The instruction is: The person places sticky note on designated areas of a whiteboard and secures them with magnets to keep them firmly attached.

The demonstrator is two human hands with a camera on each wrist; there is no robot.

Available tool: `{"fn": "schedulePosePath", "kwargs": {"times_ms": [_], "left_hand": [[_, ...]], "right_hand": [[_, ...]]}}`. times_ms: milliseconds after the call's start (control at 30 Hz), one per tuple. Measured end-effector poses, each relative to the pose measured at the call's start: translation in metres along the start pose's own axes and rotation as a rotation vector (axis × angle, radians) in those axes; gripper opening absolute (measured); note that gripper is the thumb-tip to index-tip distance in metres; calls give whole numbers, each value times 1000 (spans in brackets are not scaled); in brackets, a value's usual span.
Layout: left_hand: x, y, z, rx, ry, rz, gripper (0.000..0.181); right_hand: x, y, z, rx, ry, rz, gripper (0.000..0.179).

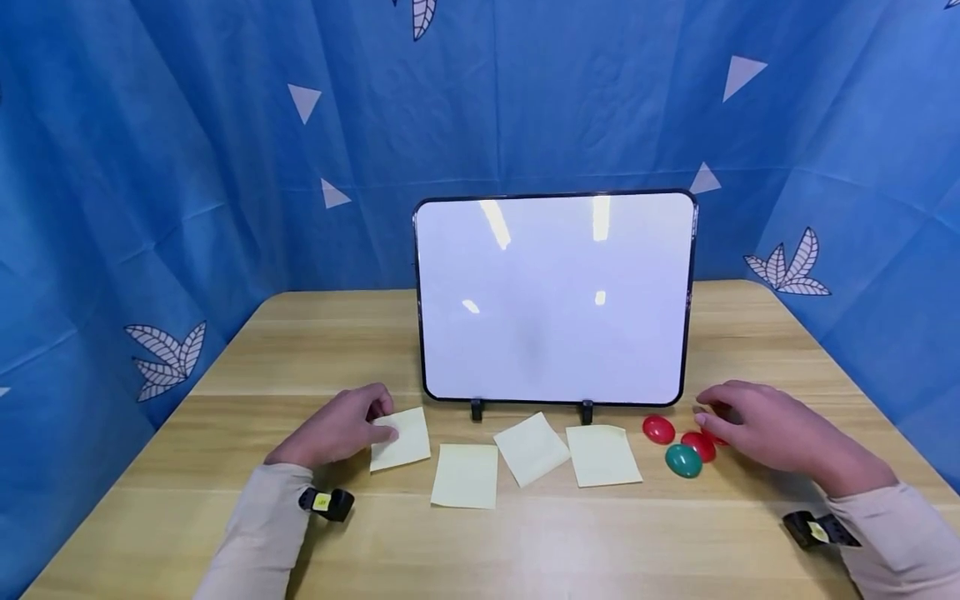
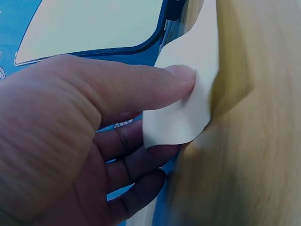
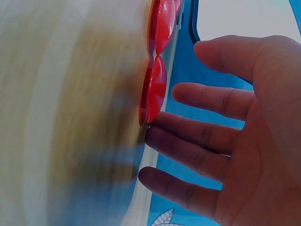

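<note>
My left hand (image 1: pixel 337 429) pinches a pale yellow sticky note (image 1: pixel 408 442) at the left, thumb on top and fingers beneath. In the left wrist view this sticky note (image 2: pixel 176 125) bends slightly and stands off the wooden table. On the other side, my right hand (image 1: pixel 780 433) has its fingers spread beside a group of round, glossy magnets. Of these, a red magnet (image 1: pixel 658 429), a second red one (image 1: pixel 698 448) and a green magnet (image 1: pixel 683 460) show fully or mostly, while the hand partly hides another red one. The right wrist view shows fingertips right at the nearest red magnet (image 3: pixel 156 89).
A whiteboard (image 1: pixel 555 308) with a black frame stands upright on small black feet at the middle of the table. Before it lie three more sticky notes: a left one (image 1: pixel 465 477), a tilted one (image 1: pixel 532 450) and a right one (image 1: pixel 603 456). Blue patterned curtains (image 1: pixel 555 100) hang behind.
</note>
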State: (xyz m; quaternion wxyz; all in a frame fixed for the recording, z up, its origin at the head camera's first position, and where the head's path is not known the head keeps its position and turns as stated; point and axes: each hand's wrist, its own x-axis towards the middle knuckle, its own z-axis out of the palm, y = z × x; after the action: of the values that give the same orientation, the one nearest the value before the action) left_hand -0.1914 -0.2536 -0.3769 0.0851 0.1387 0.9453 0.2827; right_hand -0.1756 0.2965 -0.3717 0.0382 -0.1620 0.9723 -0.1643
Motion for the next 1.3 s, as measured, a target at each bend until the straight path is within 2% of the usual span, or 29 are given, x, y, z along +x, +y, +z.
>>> {"fn": "schedulePosePath", "kwargs": {"times_ms": [200, 367, 633, 1033, 1300], "left_hand": [[1, -3, -1, -39, 6, 6, 25], [4, -6, 0, -67, 25, 11, 14], [4, -10, 1, -173, 43, 21, 5], [6, -5, 4, -270, 63, 28, 9], [7, 0, 8, -346, 126, 47, 13]], "right_hand": [[2, -1, -2, 17, -13, -3, 31], [1, 1, -2, 32, -39, 2, 26], [1, 3, -1, 42, -61, 8, 21], [-1, 2, -5, 50, -72, -26, 21], [-2, 2, -3, 37, -83, -32, 22]]}}
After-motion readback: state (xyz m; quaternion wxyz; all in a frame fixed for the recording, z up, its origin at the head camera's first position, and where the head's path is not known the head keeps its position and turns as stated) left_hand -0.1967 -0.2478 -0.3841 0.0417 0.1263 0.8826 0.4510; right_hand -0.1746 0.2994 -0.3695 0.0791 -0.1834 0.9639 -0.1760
